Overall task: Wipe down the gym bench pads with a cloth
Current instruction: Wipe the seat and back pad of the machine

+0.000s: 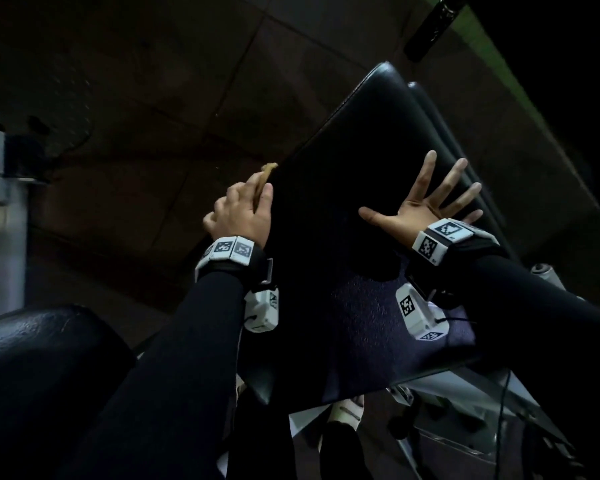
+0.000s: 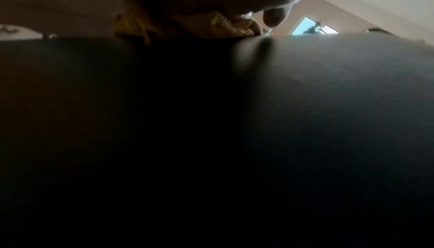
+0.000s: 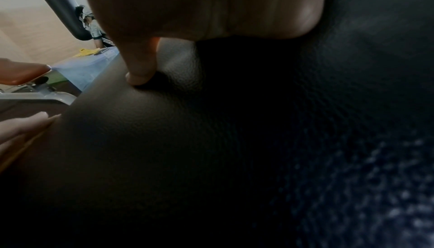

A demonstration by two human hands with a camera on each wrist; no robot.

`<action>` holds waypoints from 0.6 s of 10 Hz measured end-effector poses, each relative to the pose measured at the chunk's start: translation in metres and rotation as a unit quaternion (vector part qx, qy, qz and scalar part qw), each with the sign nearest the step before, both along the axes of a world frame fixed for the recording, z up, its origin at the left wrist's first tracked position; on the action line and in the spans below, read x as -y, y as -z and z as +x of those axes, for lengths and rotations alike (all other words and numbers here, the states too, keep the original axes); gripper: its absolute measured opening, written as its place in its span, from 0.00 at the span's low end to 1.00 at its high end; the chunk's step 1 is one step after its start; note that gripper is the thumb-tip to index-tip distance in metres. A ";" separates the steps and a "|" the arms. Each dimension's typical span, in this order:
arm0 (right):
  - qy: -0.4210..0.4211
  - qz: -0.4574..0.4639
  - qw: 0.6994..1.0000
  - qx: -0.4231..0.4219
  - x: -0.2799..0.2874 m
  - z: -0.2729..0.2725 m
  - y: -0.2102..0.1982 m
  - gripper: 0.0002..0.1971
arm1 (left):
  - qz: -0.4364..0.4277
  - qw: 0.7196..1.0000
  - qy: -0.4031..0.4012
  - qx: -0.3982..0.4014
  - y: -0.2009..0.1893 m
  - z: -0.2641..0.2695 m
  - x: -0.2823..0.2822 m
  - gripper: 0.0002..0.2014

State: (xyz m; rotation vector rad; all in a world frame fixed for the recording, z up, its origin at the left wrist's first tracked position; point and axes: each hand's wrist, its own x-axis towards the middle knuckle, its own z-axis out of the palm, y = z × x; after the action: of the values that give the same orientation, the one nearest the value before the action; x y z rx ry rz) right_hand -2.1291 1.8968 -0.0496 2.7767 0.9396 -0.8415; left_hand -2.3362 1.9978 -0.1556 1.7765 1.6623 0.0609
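Note:
A long black gym bench pad [image 1: 347, 188] runs from the lower middle to the upper right of the head view. My left hand [image 1: 246, 209] grips a bunched tan cloth [image 1: 265, 171] against the pad's left side edge. The left wrist view shows the cloth [image 2: 225, 25] crumpled under my fingers at the pad [image 2: 305, 103] edge. My right hand [image 1: 426, 202] lies flat on the pad's top with fingers spread. In the right wrist view a fingertip [image 3: 138, 77] dents the black pad [image 3: 187, 140].
A second black pad [image 1: 42, 368] sits at lower left. A grey metal post [image 1: 0, 209] stands at far left. The bench's metal frame [image 1: 465, 427] shows at lower right, above a dark tiled floor [image 1: 136, 98]. A black bar [image 1: 430, 26] hangs at top right.

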 end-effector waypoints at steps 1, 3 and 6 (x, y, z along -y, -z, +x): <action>-0.003 0.003 1.000 -0.002 0.001 0.001 -0.001 0.65 | 0.006 1.000 -0.010 -0.016 0.008 -0.026 0.009 0.22; -0.004 0.013 1.000 0.004 0.002 0.002 0.002 0.65 | -0.006 0.990 -0.128 -0.061 0.024 -0.089 0.050 0.23; -0.012 0.014 1.000 0.017 0.004 0.003 0.006 0.65 | 0.015 0.984 -0.156 -0.081 0.041 -0.095 0.065 0.21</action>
State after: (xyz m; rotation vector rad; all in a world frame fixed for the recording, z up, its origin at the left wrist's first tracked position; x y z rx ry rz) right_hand -2.1259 1.8930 -0.0557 2.7879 0.9848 -0.7799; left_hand -2.4316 1.9333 -0.1968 1.5613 2.0575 0.0836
